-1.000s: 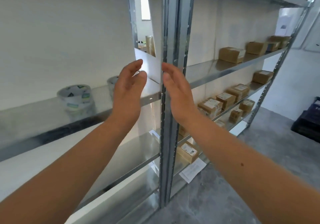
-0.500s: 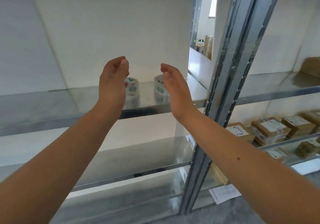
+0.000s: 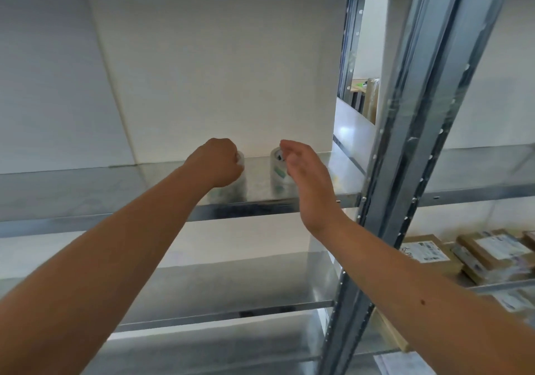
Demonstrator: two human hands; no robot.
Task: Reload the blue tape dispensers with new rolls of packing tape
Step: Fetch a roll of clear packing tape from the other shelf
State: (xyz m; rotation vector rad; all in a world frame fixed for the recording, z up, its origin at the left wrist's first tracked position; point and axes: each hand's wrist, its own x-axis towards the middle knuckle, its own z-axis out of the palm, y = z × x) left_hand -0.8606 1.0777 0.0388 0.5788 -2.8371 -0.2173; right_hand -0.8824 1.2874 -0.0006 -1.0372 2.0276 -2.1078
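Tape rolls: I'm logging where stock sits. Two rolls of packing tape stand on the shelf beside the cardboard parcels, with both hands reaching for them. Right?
Not quite. The head view shows the two tape rolls alone on the upper shelf of the left bay. The cardboard parcels lie on a lower shelf in the right bay. Both hands do reach: left hand, right hand.

Glossy metal shelf (image 3: 86, 192), clear plastic tape rolls (image 3: 278, 169)

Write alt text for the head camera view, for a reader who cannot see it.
Two bare arms reach up to a metal shelf where two rolls of clear packing tape stand side by side: the left hand is curled over the left roll, and the right hand is open at the right roll. Labelled cardboard parcels lie on a lower shelf at right.
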